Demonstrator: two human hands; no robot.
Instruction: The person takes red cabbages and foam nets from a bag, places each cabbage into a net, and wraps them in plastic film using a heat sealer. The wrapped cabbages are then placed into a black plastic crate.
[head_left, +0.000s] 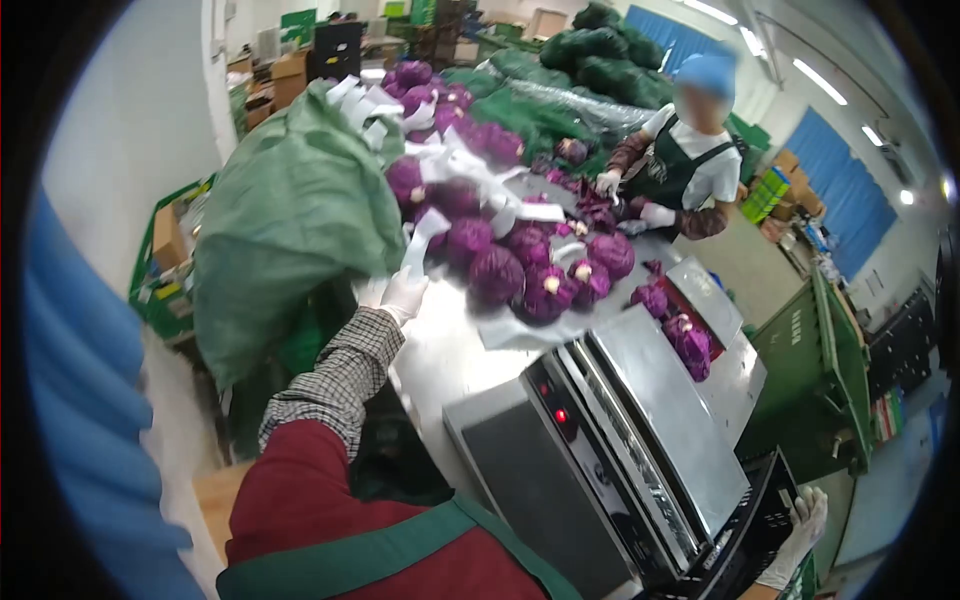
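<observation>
My left hand (pixel 402 293), in a white glove with a checked sleeve, reaches out to the edge of the steel table (pixel 450 350). It touches a white paper strip (pixel 418 245) beside the big green sack (pixel 290 220); whether it grips the strip is unclear. Purple cabbages (pixel 497 275) are heaped on the table just beyond it. My right hand (pixel 800 535), also gloved, rests at the lower right against the black edge of the sealing machine (pixel 640 440).
A co-worker (pixel 685 165) in a green apron and blue cap handles cabbages at the table's far end. Green crates (pixel 815 370) stand on the right. More green sacks (pixel 600 55) and cardboard boxes fill the back of the room.
</observation>
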